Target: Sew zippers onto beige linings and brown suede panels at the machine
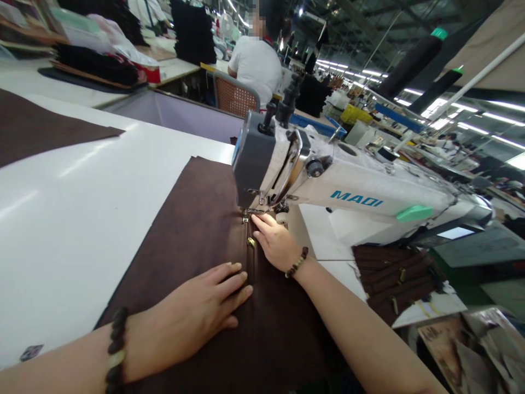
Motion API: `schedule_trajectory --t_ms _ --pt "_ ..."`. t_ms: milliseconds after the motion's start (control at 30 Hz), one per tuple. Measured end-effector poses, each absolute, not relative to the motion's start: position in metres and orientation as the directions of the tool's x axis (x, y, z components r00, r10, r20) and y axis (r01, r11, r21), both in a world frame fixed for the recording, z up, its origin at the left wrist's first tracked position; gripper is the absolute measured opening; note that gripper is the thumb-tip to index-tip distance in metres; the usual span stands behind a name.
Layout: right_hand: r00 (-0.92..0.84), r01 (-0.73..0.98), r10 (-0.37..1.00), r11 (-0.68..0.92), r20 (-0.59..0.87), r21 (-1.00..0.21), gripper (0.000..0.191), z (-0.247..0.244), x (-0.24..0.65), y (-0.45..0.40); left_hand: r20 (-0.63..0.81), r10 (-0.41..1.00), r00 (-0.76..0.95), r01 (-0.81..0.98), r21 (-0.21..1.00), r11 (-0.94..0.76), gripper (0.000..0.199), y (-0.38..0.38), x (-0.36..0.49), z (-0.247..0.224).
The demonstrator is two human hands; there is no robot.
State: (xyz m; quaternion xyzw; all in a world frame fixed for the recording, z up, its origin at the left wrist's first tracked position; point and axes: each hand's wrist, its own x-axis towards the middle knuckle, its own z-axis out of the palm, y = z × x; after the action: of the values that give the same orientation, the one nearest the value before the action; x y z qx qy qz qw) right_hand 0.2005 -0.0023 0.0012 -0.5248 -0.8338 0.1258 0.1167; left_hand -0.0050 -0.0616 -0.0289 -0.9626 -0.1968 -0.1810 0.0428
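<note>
A dark brown fabric panel [197, 219] lies flat under the head of a white sewing machine [353, 191]. A zipper with a gold zipper pull [251, 241] runs along the panel toward the presser foot [246, 217]. My left hand [205, 306] rests flat on the panel, its fingers stretched out beside the zipper line. Close to the presser foot, my right hand [274, 238] lies on the fabric with fingers extended forward, the fingertips just right of the foot. Neither hand grips anything. The needle itself is too small to make out.
Another brown piece [45, 128] lies at the left of the white table [94, 191]. Several brown pieces with zippers [397, 279] are stacked to the right. A cardboard box [447, 345] stands at lower right. A person in a white shirt [256, 68] sits ahead.
</note>
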Motion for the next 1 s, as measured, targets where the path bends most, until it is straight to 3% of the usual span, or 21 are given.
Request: schedule_trajectory --t_ms 133,467,867,1000 --pt "-0.466 0.806 0.880 0.464 0.087 -0.367 0.043 0.004 0.204 -0.033 0.330 0.381 0.864 0.397 0.018 -0.917 0.036 -0.059 -0.005 -0.031" --pt "-0.438 0.879 0.899 0.429 0.003 -0.210 0.044 -0.001 0.195 -0.053 0.294 0.397 0.869 0.403 0.045 -0.914 0.036 -0.057 -0.006 -0.033" --pt "-0.393 0.904 0.919 0.383 -0.014 -0.192 0.045 0.002 0.192 -0.030 0.279 0.394 0.876 0.387 0.081 -0.919 0.034 -0.027 -0.001 -0.032" --pt "-0.394 0.893 0.919 0.386 0.015 -0.231 0.045 0.000 0.195 -0.016 0.292 0.378 0.878 0.385 0.037 -0.922 0.031 -0.015 -0.002 -0.033"
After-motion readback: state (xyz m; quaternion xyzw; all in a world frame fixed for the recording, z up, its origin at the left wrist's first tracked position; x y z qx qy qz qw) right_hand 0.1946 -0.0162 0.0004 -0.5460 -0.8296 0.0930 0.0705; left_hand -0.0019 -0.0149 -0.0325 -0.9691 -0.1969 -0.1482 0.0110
